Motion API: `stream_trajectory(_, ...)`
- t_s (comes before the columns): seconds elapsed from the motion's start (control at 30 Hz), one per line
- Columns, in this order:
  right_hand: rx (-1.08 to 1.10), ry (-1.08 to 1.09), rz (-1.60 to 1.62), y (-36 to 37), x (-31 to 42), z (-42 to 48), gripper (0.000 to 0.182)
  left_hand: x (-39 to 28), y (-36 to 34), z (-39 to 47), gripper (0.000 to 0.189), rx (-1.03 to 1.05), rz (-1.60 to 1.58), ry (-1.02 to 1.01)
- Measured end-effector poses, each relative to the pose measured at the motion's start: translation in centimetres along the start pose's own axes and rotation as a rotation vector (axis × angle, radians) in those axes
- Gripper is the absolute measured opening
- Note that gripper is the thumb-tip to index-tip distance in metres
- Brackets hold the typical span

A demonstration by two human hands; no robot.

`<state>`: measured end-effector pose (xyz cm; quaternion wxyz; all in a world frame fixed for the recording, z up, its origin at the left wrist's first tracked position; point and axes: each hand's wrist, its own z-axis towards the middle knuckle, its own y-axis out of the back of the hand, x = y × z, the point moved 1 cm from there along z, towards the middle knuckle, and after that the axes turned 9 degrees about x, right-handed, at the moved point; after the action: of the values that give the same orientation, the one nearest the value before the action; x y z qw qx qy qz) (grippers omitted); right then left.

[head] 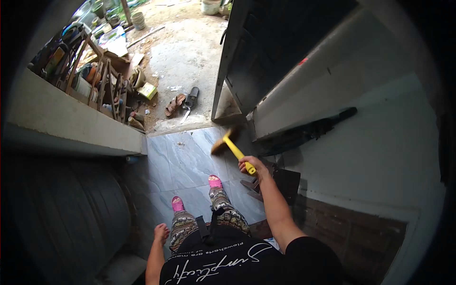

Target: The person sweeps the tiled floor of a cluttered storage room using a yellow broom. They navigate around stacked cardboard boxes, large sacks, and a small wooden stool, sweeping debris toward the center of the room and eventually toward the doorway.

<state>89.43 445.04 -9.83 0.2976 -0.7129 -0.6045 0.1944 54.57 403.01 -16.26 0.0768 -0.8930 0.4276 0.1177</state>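
Observation:
My right hand [249, 165] grips the yellow handle of a short brush [233, 146]. Its brown bristle head is blurred and lies over the floor near the doorway's right side. Grey marbled floor tiles [188, 160] spread beneath it, with a few small bits of debris [180, 144] left of the brush. Down by my left thigh hangs my left hand [161, 232], its fingers curled and nothing visible in them. My feet, in pink slippers [214, 181], stand apart on the tiles.
A dark door [245, 67] stands open on the right. Beyond the sill lie a brown sandal [174, 104] and a black slipper [192, 97]. A dark folded umbrella [313, 130] leans by the right wall, near brown wooden furniture [288, 185]. A large dark drum [71, 213] fills the left.

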Motion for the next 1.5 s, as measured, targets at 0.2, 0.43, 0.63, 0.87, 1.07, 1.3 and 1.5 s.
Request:
stream_trajectory(0.2,-0.173,0.089,-0.733,2.2,-0.4,-4.9,0.032,0.6,-13.9,-4.7,0.029,0.196,-0.092,-0.077)
stream_trajectory(0.43,-0.073,-0.197,-0.557,-2.5,-3.3,-3.2,0.012,4.7,-15.6,-6.4,0.028,-0.011,-0.336,-0.183)
stream_trajectory(0.63,-0.003,-0.352,-1.019,-7.2,-5.4,1.0,0.015,18.4,-11.3,-7.4,0.016,-0.303,-0.640,-0.235)
stream_trajectory(0.87,0.236,-0.415,-1.733,-7.5,-12.7,-7.2,0.039,37.3,-20.7,-11.7,0.009,-0.476,-0.922,0.020)
stream_trajectory(1.07,0.510,-0.930,-1.597,-12.8,-15.7,-8.7,0.038,41.1,-31.7,-14.6,0.017,-0.420,-1.139,0.166)
stream_trajectory(1.3,0.481,-1.006,-1.752,-9.3,-22.2,0.5,0.028,35.1,-32.1,-11.1,0.014,-0.520,-1.181,-0.121)
stream_trajectory(1.5,0.186,-0.944,-1.786,-10.9,-5.2,7.8,0.035,25.6,-30.3,-12.5,0.021,-0.458,-1.240,-0.213)
